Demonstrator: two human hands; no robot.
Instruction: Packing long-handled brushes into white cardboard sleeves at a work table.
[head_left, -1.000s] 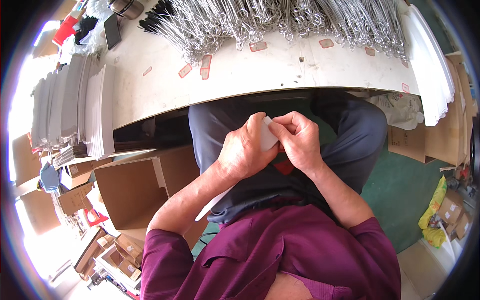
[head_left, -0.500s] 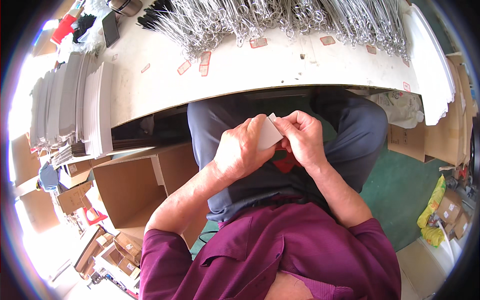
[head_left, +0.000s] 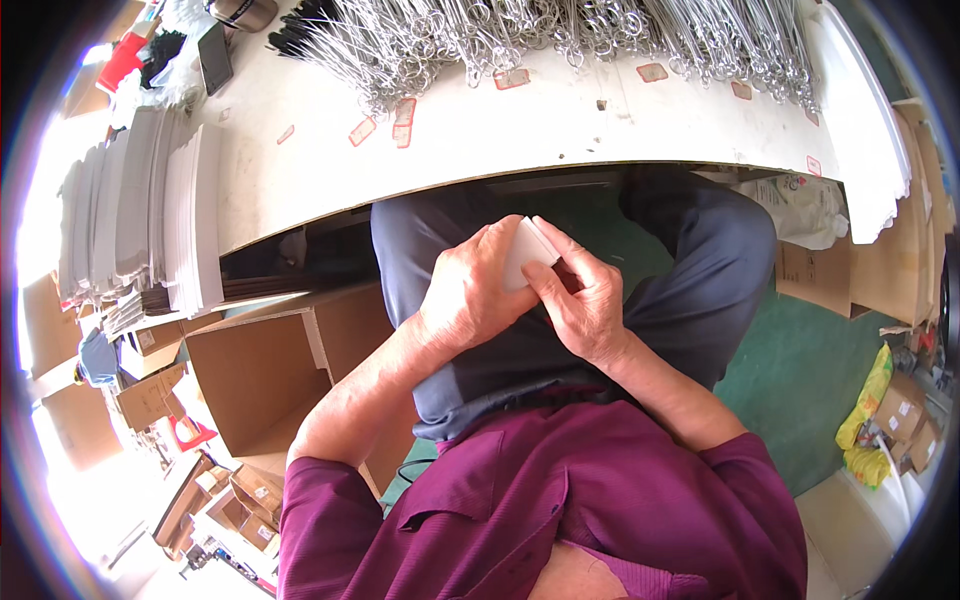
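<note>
- White piece (head_left: pixel 522 255): held between both hands over the lap, just nearer than the table (head_left: pixel 640 130).
- Change: half a second ago the right fingers pinched its far corner; now they lie along its right edge, thumb lower on the face. Handling seems to have shifted from corner to side.
- Left hand (head_left: pixel 470 288): wrapped round the left side, fingers clamped on the piece, back upward.
- Right hand (head_left: pixel 583 300): fingers and thumb closed on the right edge; both forearms angle inward, elbows bent.
- Beyond: wire rods (head_left: pixel 560 40) far, white stacks (head_left: pixel 195 220) left and right.
</note>
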